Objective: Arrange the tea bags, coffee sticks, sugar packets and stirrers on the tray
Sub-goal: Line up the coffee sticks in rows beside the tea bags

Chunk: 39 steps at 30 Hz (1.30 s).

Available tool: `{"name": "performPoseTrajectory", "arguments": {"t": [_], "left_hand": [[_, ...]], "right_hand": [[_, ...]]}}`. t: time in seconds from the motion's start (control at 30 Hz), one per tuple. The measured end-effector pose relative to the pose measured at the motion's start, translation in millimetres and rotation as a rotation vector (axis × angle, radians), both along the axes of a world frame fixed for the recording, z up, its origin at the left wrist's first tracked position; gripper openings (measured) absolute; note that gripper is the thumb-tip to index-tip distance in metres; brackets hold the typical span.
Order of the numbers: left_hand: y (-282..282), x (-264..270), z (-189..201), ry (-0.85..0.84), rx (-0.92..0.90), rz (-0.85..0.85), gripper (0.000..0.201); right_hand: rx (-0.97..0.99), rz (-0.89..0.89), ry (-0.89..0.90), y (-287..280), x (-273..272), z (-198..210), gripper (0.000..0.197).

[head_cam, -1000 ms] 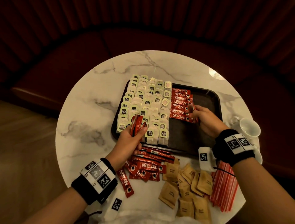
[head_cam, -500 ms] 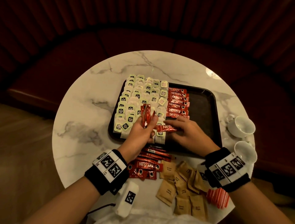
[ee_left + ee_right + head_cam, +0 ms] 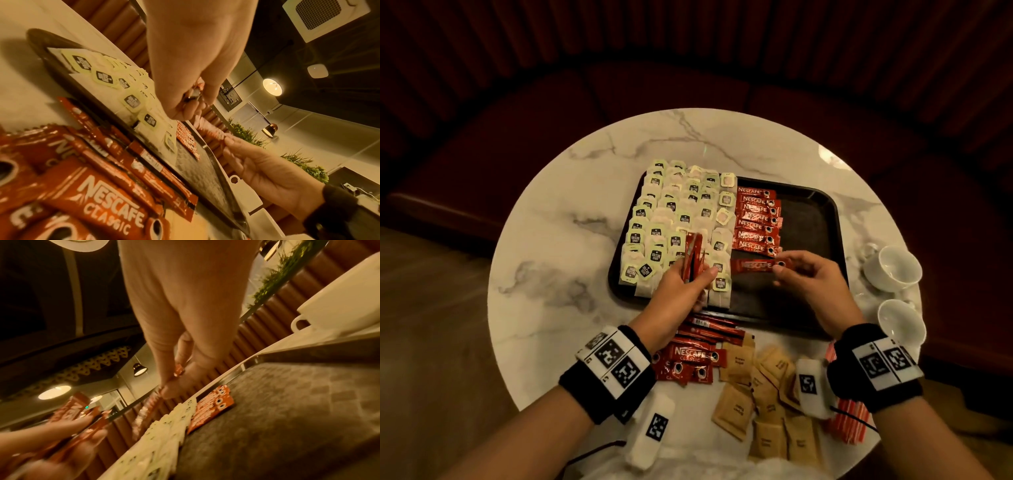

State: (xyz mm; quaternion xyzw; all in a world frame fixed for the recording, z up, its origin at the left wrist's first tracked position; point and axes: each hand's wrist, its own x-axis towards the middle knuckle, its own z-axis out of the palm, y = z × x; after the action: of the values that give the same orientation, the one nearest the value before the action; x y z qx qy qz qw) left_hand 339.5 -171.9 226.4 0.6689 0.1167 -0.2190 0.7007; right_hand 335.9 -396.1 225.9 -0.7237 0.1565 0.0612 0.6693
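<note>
Nearest the person, at the table's front edge, lie the brown sugar packets (image 3: pixel 763 404) in a loose heap, with a bundle of red stirrers (image 3: pixel 851 423) just to their right, partly hidden by the right wrist. Left of the sugar, a pile of red coffee sticks (image 3: pixel 695 356) rests on the marble table (image 3: pixel 551 274), touching the near rim of the black tray (image 3: pixel 822 219).

Above that pile the left hand (image 3: pixel 681 291) holds a small bunch of coffee sticks (image 3: pixel 693 255) upright, thumb and fingers curled round their lower ends, over the near tea bags. The right hand (image 3: pixel 811 281) is over the bare part of the tray and pinches one single coffee stick (image 3: pixel 755 266) by its right end between thumb and fingertips — the stick lies level, just in front of the row of coffee sticks (image 3: pixel 756 221) already laid on the tray. From the pictures it cannot be told whether it touches the tray floor.

The tray's left half is filled with tea bags (image 3: pixel 674 219) in overlapping columns, reaching to the far rim; the laid coffee sticks run beside them down the middle, and the right part of the tray is bare.

Off to the right of the tray stand two white cups (image 3: pixel 899 269) — one nearer, one farther.
</note>
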Motion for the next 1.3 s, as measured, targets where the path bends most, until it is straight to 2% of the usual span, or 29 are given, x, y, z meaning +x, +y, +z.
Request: {"name": "performPoseTrajectory", "arguments": {"t": [0.13,0.3,0.37,0.47,0.63,0.73,0.8,0.9,1.03,1.1,1.2,1.3], "left_hand": [[3.3,-15.4,-8.7,0.165,-0.002,-0.146,0.014],[7.1,-31.6,-10.7,0.282,-0.076,-0.226,0.021],[7.8,-34.1,-8.6,0.299,-0.09,-0.243,0.021],[8.2,-35.6,-5.4,0.303,-0.087,-0.254,0.021],[10.8,-36.3,-3.8,0.293,-0.11,-0.244,0.025],[12.4,-36.5,-2.1,0.292,-0.189,-0.25,0.028],[14.1,-35.2,-2.9,0.3,-0.246,-0.231,0.027],[14.9,-34.7,-5.4,0.306,-0.316,-0.197,0.027],[13.1,-37.3,-9.2,0.193,-0.263,-0.168,0.031],[11.7,-38.1,-9.9,0.137,-0.199,-0.157,0.034],[9.8,-37.5,-9.7,0.072,-0.129,-0.146,0.023],[9.3,-36.8,-7.8,0.054,-0.142,-0.128,0.027]], "right_hand": [[-0.124,-0.087,0.09,-18.0,16.4,-20.8,0.017],[-0.358,-0.05,0.215,-17.0,36.7,-36.7,0.016],[-0.472,-0.022,0.235,-12.8,43.2,-36.2,0.014],[-0.534,0.003,0.259,-8.5,53.1,-35.5,0.012],[-0.634,0.056,0.267,-6.0,64.3,-36.2,0.021],[-0.705,0.069,0.258,-4.7,63.8,-28.6,0.026],[-0.662,0.093,0.212,1.4,55.3,-16.1,0.024],[-0.444,0.195,0.128,20.6,27.1,4.2,0.018],[-0.223,0.323,0.092,51.6,-11.9,13.7,0.021],[-0.14,0.297,0.105,61.3,-22.2,11.4,0.023],[-0.059,0.209,0.094,68.2,-29.3,9.9,0.023],[0.114,0.175,0.107,69.8,-32.8,9.6,0.019]]}}
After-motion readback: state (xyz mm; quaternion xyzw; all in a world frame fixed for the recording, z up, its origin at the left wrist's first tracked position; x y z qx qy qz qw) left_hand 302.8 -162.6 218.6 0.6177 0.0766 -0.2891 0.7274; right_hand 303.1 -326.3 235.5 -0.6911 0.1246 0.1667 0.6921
